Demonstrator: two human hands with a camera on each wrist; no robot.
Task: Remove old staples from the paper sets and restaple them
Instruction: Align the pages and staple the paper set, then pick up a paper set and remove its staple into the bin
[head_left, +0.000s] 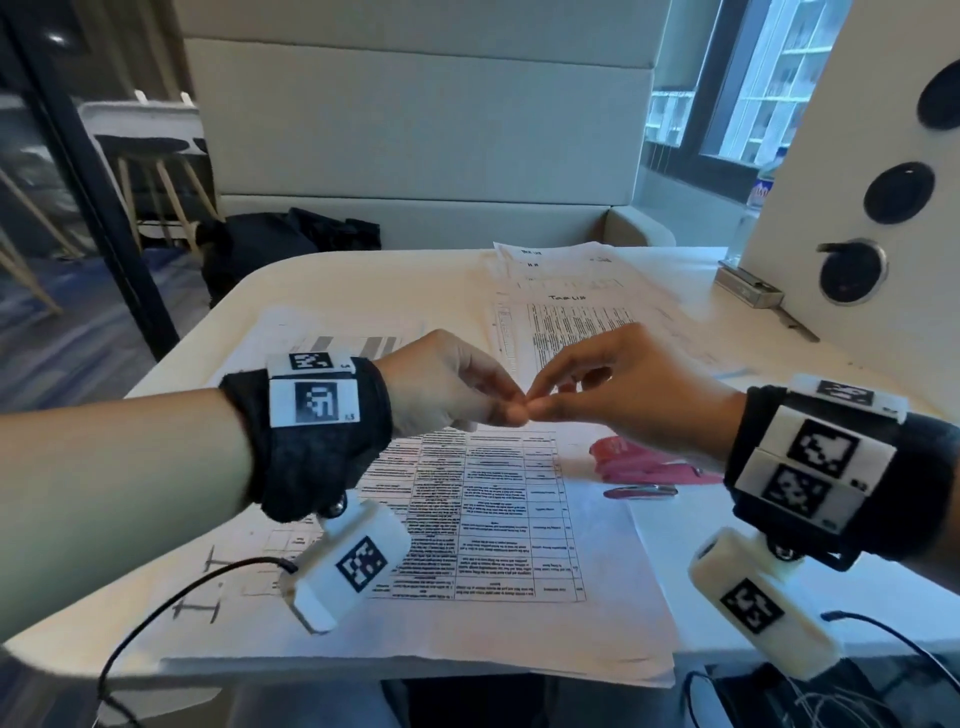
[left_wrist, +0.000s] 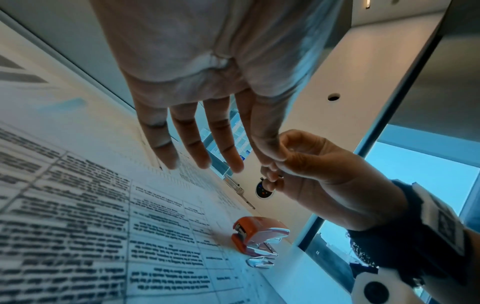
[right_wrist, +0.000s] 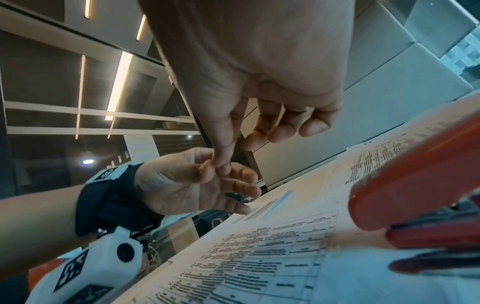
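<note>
Both hands hover above a printed paper set (head_left: 467, 519) on the white table. My left hand (head_left: 511, 410) and right hand (head_left: 537, 408) meet fingertip to fingertip, thumb and forefinger of each pinched at the same spot. In the left wrist view a tiny dark bit, seemingly a staple (left_wrist: 280, 176), shows at the right hand's fingertips (left_wrist: 272, 174); it is too small to tell more. The left hand's other fingers (left_wrist: 192, 148) stay straight. A red stapler (head_left: 644, 462) lies on the table just right of the paper set, with a small metal piece (head_left: 641, 491) beside it.
More printed sheets (head_left: 566, 306) lie spread at the back of the table. A small metal box (head_left: 748, 288) sits at the far right by a white panel (head_left: 779, 208) with round black holes. A black bag (head_left: 270, 244) rests on the sofa beyond the table.
</note>
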